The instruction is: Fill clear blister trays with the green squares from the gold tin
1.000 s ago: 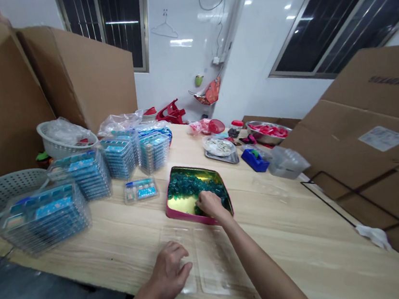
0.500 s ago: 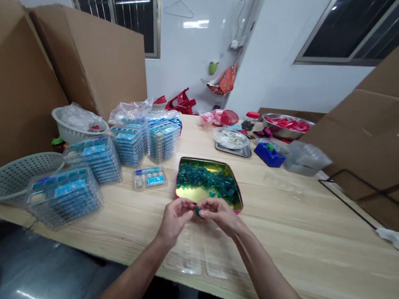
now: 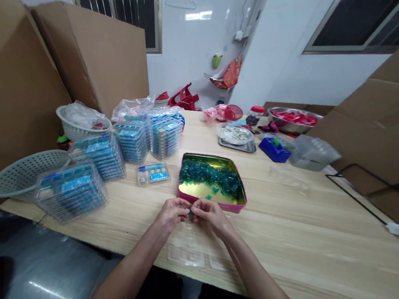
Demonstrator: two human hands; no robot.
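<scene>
My left hand and my right hand meet just in front of a pink-rimmed tin with a gold inside. Between their fingertips both pinch a small green translucent piece, mostly covered by the fingers. Many similar teal-green pieces lie heaped in the tin, with a few loose ones on its bare floor. Below my hands, a clear plastic blister tray lies opened out at the table's near edge, partly hidden by my right forearm.
Stacks of filled clear packs stand at the left, with a single pack nearer the tin. A grey basket sits behind. To the right are a plate on a metal tray, a blue tape dispenser and a steel bowl.
My hands have drawn slightly left and closer together around the green piece, lower against the tin's near edge. The whole view has shifted a little.
</scene>
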